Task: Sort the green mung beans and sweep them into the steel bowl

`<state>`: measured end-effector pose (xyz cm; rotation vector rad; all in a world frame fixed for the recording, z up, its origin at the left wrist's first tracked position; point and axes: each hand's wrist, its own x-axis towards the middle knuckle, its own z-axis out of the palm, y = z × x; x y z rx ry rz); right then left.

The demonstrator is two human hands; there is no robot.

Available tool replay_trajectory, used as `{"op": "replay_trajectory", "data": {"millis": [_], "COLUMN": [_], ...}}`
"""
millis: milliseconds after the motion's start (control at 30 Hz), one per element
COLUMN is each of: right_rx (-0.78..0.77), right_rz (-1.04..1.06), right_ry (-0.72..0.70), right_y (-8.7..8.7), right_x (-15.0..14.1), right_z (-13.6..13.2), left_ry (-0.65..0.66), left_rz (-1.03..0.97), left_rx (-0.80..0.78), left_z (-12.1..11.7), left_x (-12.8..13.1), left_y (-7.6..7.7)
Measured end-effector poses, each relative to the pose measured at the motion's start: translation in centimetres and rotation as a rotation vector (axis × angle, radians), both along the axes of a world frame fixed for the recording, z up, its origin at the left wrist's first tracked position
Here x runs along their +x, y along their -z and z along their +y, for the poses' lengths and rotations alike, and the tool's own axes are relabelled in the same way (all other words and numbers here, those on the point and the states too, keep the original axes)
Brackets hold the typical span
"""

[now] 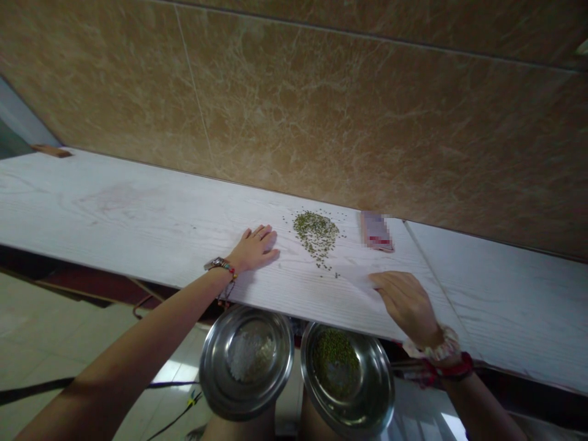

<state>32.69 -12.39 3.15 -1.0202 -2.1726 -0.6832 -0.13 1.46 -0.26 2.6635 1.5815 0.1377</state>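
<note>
A loose spread of small green beans (pixel 316 231) lies on the white surface (pixel 184 233), with the left hand (pixel 258 248) just beside it at 9 o'clock, palm down, fingers apart and empty. At 4 o'clock the right hand (pixel 407 300) has its fingers bent together, though I cannot tell whether they grip anything; a flat object (pixel 376 231) lies at 3, and metal bowls (pixel 377 370) sit at 6 and 7.

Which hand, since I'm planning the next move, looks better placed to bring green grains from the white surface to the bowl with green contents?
Probably the right hand: it is nearer that bowl, with stray grains close by. The left hand lies palm-down, farther away.
</note>
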Motion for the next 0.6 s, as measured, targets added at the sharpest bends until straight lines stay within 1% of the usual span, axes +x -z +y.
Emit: {"op": "replay_trajectory", "data": {"millis": [133,267,400,600], "right_rx": [0.018,0.016,-0.002,0.019], "right_rz": [-0.046,-0.071,-0.056,-0.035], "right_ry": [0.051,0.026,-0.018,0.005], "right_y": [0.0,-0.1,-0.3,-0.6], "right_x": [-0.4,-0.8,-0.8,-1.2], "right_z": [0.4,0.4,-0.1,-0.1], "left_ry": [-0.004,-0.014,-0.013,-0.019], "left_rz": [0.026,0.028,0.020,0.005], "left_rx": [0.003,-0.007,-0.001,-0.003], "left_z": [-0.1,-0.2,-0.1,-0.1], "left_x": [0.1,0.1,0.0,0.1], "left_y": [-0.2,-0.5,-0.5,-0.3]}}
